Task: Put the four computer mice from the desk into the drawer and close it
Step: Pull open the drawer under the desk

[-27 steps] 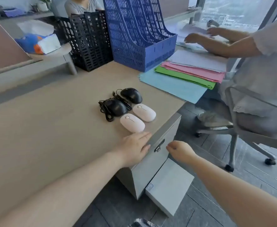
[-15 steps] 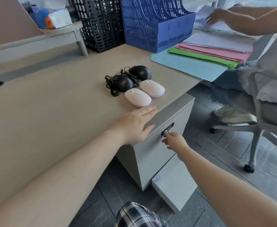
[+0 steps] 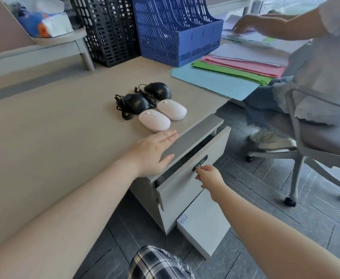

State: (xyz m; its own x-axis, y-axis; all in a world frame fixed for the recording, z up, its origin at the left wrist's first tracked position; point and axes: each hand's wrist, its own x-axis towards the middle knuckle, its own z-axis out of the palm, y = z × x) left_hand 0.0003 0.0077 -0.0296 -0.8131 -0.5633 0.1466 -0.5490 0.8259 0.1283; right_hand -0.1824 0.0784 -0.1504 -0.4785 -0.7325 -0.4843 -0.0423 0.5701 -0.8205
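Note:
Two pale pink wireless mice, the near one and the far one, lie near the desk's right edge. Behind them sit two black wired mice, the left one and the right one, with their cables bundled. My left hand lies flat on the desk edge just in front of the near pink mouse. The grey drawer under the desk is pulled out a little, showing a dark gap at its top. My right hand pinches the black lock handle on the drawer front.
Blue and black file racks stand at the back of the desk. Coloured paper sheets lie to the right. Another person on a wheeled chair sits close on the right. A lower drawer sticks out below.
My right hand took hold of the lock handle and pulled the top drawer out a little. My left hand stayed flat on the desk edge.

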